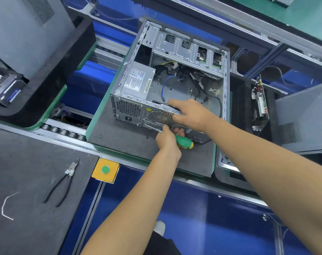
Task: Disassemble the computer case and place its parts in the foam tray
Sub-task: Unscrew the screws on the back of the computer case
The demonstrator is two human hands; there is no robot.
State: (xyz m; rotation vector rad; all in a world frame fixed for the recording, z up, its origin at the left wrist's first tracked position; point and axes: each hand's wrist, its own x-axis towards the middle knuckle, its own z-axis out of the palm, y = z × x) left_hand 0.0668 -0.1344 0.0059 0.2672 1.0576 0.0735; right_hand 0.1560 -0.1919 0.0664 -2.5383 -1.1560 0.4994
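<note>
The open grey sheet-metal computer case lies on its side on a dark foam pallet mat at the centre of the conveyor, its rear panel facing near. My right hand grips the top edge of that rear panel by the round fan grille; my left hand is curled round a green-and-yellow-handled screwdriver just below it. I judge the case stiff but heavy, with sharp stamped edges, so hold it by the folded rear rim. The silver boxed power supply, far left inside, looks dense; loose black and blue cables may snag. A black foam tray holding a circuit board stands just right; black-handled pliers lie well apart, near left.
</note>
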